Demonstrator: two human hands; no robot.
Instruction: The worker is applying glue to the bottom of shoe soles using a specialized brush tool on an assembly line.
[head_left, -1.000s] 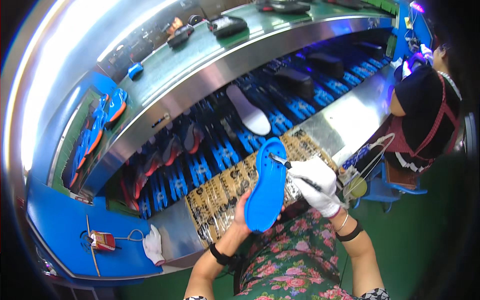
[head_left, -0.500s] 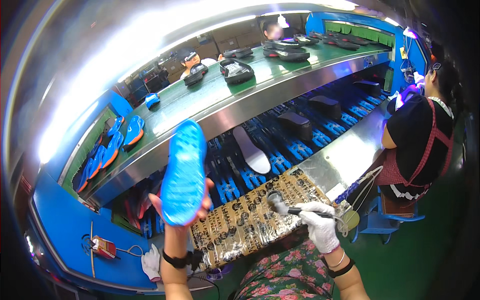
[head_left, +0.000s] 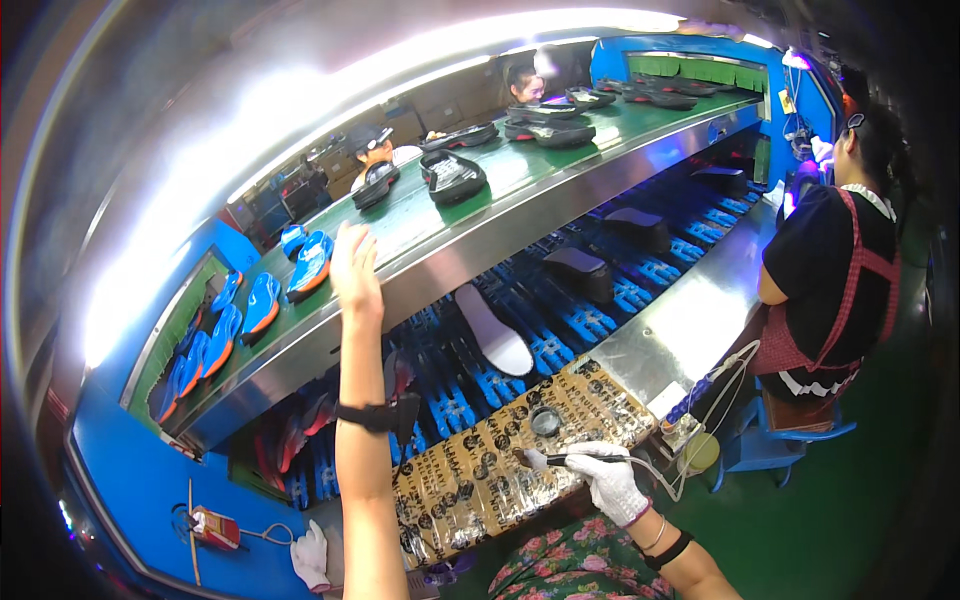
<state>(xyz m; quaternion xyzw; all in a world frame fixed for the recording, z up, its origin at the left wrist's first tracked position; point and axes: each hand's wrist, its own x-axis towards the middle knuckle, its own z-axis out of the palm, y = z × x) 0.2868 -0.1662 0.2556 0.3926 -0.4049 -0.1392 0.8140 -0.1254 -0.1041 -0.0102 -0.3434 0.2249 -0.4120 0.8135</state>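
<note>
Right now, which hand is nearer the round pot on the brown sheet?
Right. Right hand, holding a brush, is just below and right of the pot; left hand is farther off, up-left by the green belt.

Upper belt ran across the back, w/ a cluster of soles on its L end & more soles further R; 2 ppl were behind it. L hand was nr its front edge, just R of the cluster. Lower rack lay below & before the belt, w/ an insole on it & other pcs to the insole's R. Next, in front, came the surface, w/ a pot on it. R hand was nr its front edge, fingers round a brush, pot just beyond. Far L, a box was on the side panel, glove to its R. Co-worker sat at R.
</note>
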